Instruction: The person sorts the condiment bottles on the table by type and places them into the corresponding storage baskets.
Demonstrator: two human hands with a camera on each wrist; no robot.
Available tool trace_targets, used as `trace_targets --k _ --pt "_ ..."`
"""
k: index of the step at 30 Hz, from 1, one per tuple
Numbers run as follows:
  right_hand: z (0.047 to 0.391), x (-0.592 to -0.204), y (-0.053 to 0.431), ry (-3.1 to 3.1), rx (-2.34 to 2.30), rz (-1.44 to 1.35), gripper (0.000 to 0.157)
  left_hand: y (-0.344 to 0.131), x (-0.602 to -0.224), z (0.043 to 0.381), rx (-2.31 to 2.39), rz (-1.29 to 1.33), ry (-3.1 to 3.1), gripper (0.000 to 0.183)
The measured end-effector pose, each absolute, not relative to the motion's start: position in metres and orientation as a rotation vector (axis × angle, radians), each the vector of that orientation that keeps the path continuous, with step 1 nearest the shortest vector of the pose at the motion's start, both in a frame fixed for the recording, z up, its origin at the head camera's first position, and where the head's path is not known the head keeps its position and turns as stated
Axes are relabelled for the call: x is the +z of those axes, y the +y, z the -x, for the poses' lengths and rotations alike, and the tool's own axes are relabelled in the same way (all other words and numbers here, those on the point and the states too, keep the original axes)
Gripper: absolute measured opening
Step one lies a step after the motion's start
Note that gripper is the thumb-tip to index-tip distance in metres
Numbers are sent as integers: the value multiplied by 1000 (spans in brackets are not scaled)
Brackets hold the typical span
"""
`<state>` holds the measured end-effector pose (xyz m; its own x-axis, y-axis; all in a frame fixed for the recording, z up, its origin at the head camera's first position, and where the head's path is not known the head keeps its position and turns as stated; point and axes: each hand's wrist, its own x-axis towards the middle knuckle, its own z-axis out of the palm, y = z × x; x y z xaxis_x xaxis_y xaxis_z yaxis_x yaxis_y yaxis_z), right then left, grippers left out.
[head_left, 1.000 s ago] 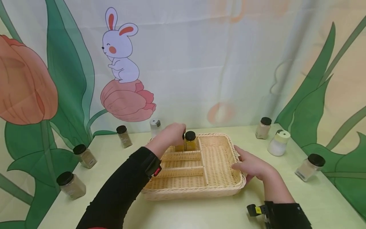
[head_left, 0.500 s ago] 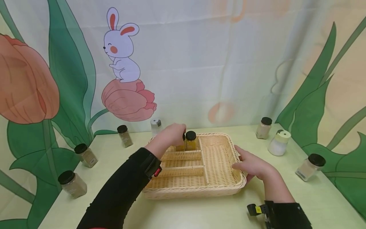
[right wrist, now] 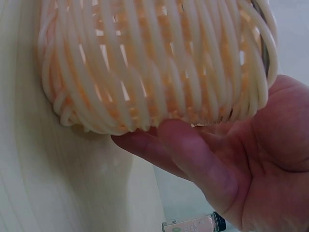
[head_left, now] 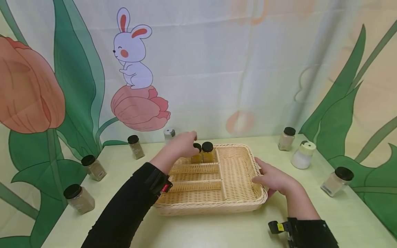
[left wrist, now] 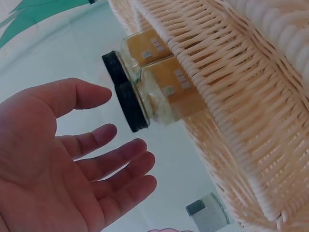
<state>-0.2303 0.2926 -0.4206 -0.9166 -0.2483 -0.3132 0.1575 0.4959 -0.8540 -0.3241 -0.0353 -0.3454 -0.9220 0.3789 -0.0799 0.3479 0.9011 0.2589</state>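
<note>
A woven wicker basket (head_left: 237, 174) with several compartments sits mid-table. Two black-lidded jars of yellow spice stand side by side in its back left compartment: the left jar (head_left: 196, 157) and the right jar (head_left: 207, 154). My left hand (head_left: 183, 144) is just left of them. In the left wrist view, its fingers (left wrist: 120, 159) are spread and loosely bent, with a gap to the nearer jar's lid (left wrist: 131, 107). At the basket's right side, my right hand (head_left: 277, 179) grips the rim, thumb inside; the right wrist view shows the wicker wall (right wrist: 154, 67) against that hand.
Behind the left hand stands a grey-capped shaker (head_left: 169, 134). Black-lidded jars line the left: a back jar (head_left: 136, 148), a middle jar (head_left: 95, 169), a front jar (head_left: 81, 201). On the right are a pale jar (head_left: 286, 140), a white shaker (head_left: 302, 156) and another jar (head_left: 335, 183).
My left hand has let go of the left spice jar and drawn back a little to the left, its fingers opening. The right hand and the basket have stayed in place.
</note>
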Motion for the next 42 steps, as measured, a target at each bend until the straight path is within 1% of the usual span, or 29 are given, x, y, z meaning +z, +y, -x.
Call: trace_targets --k 16,27,42 --pt "230 -421 292 2355 -1360 62 90 -67 -333 301 395 -562 3014 53" --pt "230 -423 291 2348 -1381 70 90 -91 -333 285 364 -545 3151 53" --pt "228 -418 290 2357 -1369 77 90 -125 -339 269 307 -398 3270 65"
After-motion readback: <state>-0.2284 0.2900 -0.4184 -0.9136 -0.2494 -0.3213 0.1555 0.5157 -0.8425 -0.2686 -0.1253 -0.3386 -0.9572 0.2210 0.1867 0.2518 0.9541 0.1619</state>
